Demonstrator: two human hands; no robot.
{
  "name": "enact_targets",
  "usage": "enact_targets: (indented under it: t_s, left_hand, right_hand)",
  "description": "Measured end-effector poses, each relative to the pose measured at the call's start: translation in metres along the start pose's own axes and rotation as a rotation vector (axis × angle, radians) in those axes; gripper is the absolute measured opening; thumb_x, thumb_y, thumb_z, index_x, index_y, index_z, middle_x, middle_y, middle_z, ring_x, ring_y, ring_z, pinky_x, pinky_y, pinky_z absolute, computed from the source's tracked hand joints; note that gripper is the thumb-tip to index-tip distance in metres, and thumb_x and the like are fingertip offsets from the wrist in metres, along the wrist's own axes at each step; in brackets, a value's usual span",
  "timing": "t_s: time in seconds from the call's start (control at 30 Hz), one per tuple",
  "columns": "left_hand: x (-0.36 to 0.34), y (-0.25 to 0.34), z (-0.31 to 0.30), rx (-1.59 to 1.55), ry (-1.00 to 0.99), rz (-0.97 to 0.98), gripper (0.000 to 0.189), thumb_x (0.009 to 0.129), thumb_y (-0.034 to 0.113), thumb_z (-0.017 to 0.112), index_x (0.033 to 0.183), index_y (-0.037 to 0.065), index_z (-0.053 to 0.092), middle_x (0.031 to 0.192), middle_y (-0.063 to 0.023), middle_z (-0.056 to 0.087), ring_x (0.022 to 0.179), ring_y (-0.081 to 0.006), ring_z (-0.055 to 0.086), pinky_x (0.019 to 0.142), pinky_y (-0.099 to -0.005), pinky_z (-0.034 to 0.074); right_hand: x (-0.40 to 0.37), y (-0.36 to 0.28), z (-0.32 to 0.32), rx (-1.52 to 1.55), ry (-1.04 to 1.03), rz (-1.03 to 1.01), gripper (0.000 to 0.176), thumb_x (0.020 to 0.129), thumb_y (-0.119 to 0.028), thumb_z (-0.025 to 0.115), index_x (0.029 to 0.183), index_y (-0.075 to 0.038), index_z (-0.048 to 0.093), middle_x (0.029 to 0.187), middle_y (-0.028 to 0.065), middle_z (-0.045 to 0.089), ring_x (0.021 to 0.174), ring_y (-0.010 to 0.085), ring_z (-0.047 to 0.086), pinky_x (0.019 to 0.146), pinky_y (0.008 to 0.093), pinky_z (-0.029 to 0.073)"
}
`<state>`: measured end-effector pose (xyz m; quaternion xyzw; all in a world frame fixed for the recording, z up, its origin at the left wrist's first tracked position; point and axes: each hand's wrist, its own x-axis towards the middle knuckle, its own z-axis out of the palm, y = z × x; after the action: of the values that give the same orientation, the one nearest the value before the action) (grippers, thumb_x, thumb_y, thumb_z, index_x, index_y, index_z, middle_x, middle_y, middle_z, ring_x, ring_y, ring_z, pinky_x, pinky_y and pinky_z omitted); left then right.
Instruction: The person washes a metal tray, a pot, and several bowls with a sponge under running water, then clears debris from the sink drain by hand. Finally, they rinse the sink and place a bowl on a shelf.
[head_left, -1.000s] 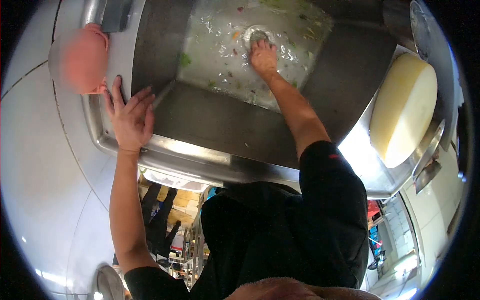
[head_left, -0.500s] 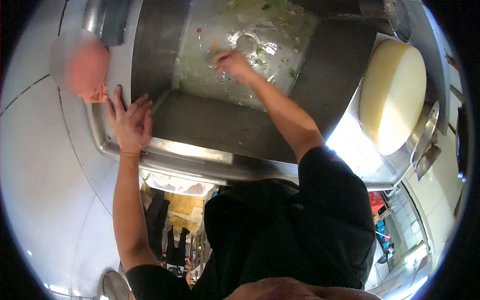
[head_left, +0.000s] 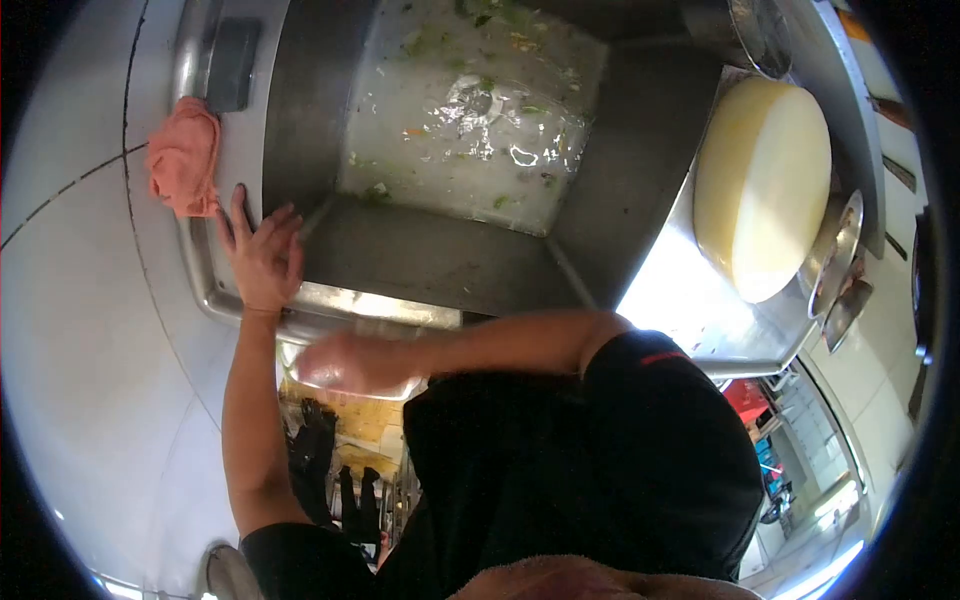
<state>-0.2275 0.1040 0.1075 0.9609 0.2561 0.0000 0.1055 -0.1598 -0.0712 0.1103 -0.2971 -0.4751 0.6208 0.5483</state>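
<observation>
My left hand (head_left: 265, 255) rests on the sink's front left rim with its fingers spread, just below a crumpled pink cloth (head_left: 185, 160). Smeared by motion, my right hand (head_left: 350, 362) is over a white-lined container (head_left: 402, 388) below the sink's front edge. Its fingers are too blurred to show whether anything is in them. The steel sink (head_left: 430, 260) holds shallow, cloudy water (head_left: 410, 170) with green and orange food scraps floating in it.
A thick, round, pale yellow block (head_left: 765, 190) stands on the steel counter to the right, beside metal utensils (head_left: 838, 265). A dark grey block (head_left: 235, 65) lies on the left ledge. Behind me, another person's dark-clothed legs (head_left: 355, 500) show.
My right hand has left the sink water and swung down and left, over the white-lined container. My left hand stays on the rim. The view has shifted slightly.
</observation>
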Motion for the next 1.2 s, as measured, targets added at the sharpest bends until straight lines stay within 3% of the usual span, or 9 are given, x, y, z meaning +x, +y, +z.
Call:
enact_targets:
  t_s: [0.1, 0.13, 0.27, 0.5, 0.67, 0.77, 0.8, 0.9, 1.2]
  left_hand:
    - [0.001, -0.002, 0.001, -0.004, 0.007, -0.008, 0.022, 0.081, 0.018, 0.058, 0.096, 0.013, 0.074, 0.115, 0.0018, 0.065, 0.139, -0.0411, 0.030, 0.114, -0.0619, 0.010]
    - [0.002, -0.002, 0.001, -0.005, -0.001, -0.017, 0.022, 0.080, 0.018, 0.058, 0.096, 0.013, 0.074, 0.116, 0.0019, 0.065, 0.139, -0.0412, 0.030, 0.114, -0.0620, 0.010]
    - [0.003, -0.002, -0.001, -0.030, -0.009, -0.025, 0.023, 0.078, 0.018, 0.059, 0.095, 0.013, 0.074, 0.116, 0.0022, 0.065, 0.139, -0.0421, 0.031, 0.114, -0.0628, 0.010]
    - [0.007, -0.006, 0.003, -0.006, -0.044, -0.027, 0.024, 0.077, 0.019, 0.060, 0.096, 0.015, 0.074, 0.116, 0.0032, 0.066, 0.138, -0.0434, 0.031, 0.114, -0.0633, 0.010]
    - [0.003, -0.007, 0.000, -0.019, -0.058, -0.063, 0.025, 0.075, 0.019, 0.061, 0.096, 0.016, 0.074, 0.116, 0.0032, 0.066, 0.137, -0.0433, 0.032, 0.113, -0.0636, 0.010]
    - [0.003, -0.007, 0.001, -0.031, -0.049, -0.070, 0.026, 0.074, 0.019, 0.061, 0.096, 0.015, 0.075, 0.116, 0.0033, 0.066, 0.137, -0.0431, 0.032, 0.113, -0.0641, 0.010]
    - [0.002, -0.008, 0.001, -0.030, -0.050, -0.064, 0.026, 0.074, 0.019, 0.061, 0.096, 0.015, 0.075, 0.116, 0.0033, 0.066, 0.137, -0.0431, 0.032, 0.113, -0.0641, 0.010]
    - [0.002, -0.009, 0.002, -0.036, -0.053, -0.058, 0.026, 0.074, 0.019, 0.061, 0.095, 0.014, 0.075, 0.115, 0.0033, 0.066, 0.137, -0.0430, 0.033, 0.112, -0.0641, 0.010]
    - [0.002, -0.009, 0.003, -0.037, -0.038, -0.055, 0.024, 0.075, 0.019, 0.062, 0.095, 0.016, 0.075, 0.115, 0.0047, 0.066, 0.137, -0.0418, 0.034, 0.113, -0.0620, 0.009]
  right_hand:
    - [-0.003, 0.004, -0.134, -0.165, 0.405, 0.406, 0.017, 0.089, -0.020, 0.066, 0.098, -0.005, 0.069, 0.099, 0.0093, 0.065, 0.090, 0.0187, 0.062, 0.084, 0.0331, 0.049]
    - [-0.019, 0.065, -0.187, -0.634, 0.649, 0.145, 0.021, 0.087, -0.023, 0.070, 0.096, -0.004, 0.069, 0.099, 0.0097, 0.065, 0.088, 0.0178, 0.062, 0.080, 0.0326, 0.050]
    - [-0.069, 0.174, -0.379, -1.077, 1.045, 0.576, 0.075, 0.078, -0.050, 0.071, 0.134, -0.004, 0.052, 0.139, 0.0237, 0.045, 0.125, 0.0412, 0.046, 0.103, 0.0494, 0.038]
    - [0.001, 0.203, -0.327, -1.461, 0.796, 0.866, 0.053, 0.080, -0.053, 0.065, 0.117, -0.016, 0.068, 0.140, 0.0153, 0.045, 0.133, 0.0371, 0.035, 0.109, 0.0603, 0.026]
    - [-0.065, 0.258, -0.339, -1.108, 0.608, 0.317, 0.020, 0.073, -0.022, 0.069, 0.087, -0.008, 0.073, 0.115, 0.0151, 0.061, 0.106, 0.0359, 0.056, 0.100, 0.0506, 0.040]
    - [-0.074, 0.212, -0.411, -1.520, 0.995, -0.063, 0.019, 0.075, -0.015, 0.066, 0.089, -0.003, 0.066, 0.098, 0.0177, 0.065, 0.091, 0.0382, 0.060, 0.089, 0.0488, 0.045]
    - [-0.058, 0.208, -0.449, -1.575, 1.413, 0.206, 0.023, 0.078, -0.017, 0.067, 0.096, -0.002, 0.064, 0.102, 0.0184, 0.065, 0.091, 0.0376, 0.061, 0.085, 0.0498, 0.046]
    - [0.005, 0.153, -0.484, -0.799, 1.499, 0.352, 0.054, 0.081, -0.041, 0.068, 0.120, -0.003, 0.064, 0.127, 0.0212, 0.059, 0.114, 0.0358, 0.058, 0.098, 0.0458, 0.044]
    - [0.099, 0.257, -0.352, -1.614, 0.498, 0.808, 0.036, 0.086, -0.032, 0.058, 0.111, -0.007, 0.067, 0.113, 0.0144, 0.061, 0.107, 0.0313, 0.057, 0.093, 0.0457, 0.047]
